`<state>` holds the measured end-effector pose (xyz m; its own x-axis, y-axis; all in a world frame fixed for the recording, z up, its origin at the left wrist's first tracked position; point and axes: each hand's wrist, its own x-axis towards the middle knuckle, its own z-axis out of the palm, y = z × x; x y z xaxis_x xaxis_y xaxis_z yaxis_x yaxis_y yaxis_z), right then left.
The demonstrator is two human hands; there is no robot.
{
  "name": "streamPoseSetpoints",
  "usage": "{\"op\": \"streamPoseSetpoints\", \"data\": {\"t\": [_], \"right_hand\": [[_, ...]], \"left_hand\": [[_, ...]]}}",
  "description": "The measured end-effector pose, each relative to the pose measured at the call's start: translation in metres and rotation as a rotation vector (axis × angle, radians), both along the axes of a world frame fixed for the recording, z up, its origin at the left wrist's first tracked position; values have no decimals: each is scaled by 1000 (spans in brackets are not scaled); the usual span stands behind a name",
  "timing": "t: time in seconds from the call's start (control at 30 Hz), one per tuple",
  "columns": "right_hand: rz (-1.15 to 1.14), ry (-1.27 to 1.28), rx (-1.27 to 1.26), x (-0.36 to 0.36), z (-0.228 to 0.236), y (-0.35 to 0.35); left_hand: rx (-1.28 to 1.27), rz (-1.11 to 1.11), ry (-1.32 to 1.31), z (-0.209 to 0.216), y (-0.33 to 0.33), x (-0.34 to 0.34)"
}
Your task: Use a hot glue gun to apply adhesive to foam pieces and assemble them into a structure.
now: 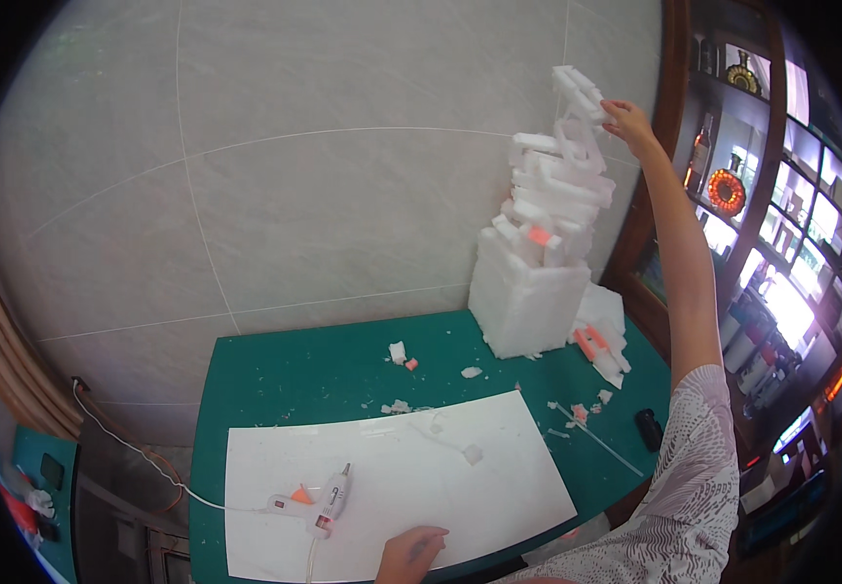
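Note:
My right hand (pixel 627 125) is stretched up to the top of a tall stack. Its thumb and fingers grip the end of a white foam strip (pixel 580 91), tilted above the rest. Just below stands a looped white foam piece (pixel 577 146) on several stacked foam pieces (pixel 562 185). They rest on a large white foam block (pixel 523 300); whether the held strip touches the stack is unclear. My left hand (pixel 411 555) lies low at the near edge of a white board (pixel 479 477), fingers curled in, with nothing visible in them. A white hot glue gun (pixel 331 501) lies on the board.
The green table (pixel 294 375) carries foam scraps (pixel 398 352), a clear thin stick (pixel 601 440) and a black object (pixel 649 428). White foam with orange-red pieces (pixel 598 341) leans beside the block. A white cord (pixel 139 450) runs left. A glass-fronted cabinet (pixel 679 146) stands right.

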<state>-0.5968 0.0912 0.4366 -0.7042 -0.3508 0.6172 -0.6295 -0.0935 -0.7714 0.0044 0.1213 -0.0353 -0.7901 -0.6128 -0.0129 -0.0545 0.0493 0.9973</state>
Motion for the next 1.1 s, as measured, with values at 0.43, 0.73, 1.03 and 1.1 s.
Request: {"op": "streamPoseSetpoints", "data": {"t": [0.43, 0.73, 1.03, 1.1], "right_hand": [[-180, 5, -2, -21, 9, -23], [-336, 115, 100, -31, 17, -24], [-311, 74, 128, -35, 13, -30], [-271, 100, 136, -36, 13, -27]], "left_hand": [[210, 46, 76, -7, -7, -4], [323, 18, 107, 16, -12, -2], [360, 39, 107, 15, -13, -3], [355, 29, 124, 12, -14, -3]]}}
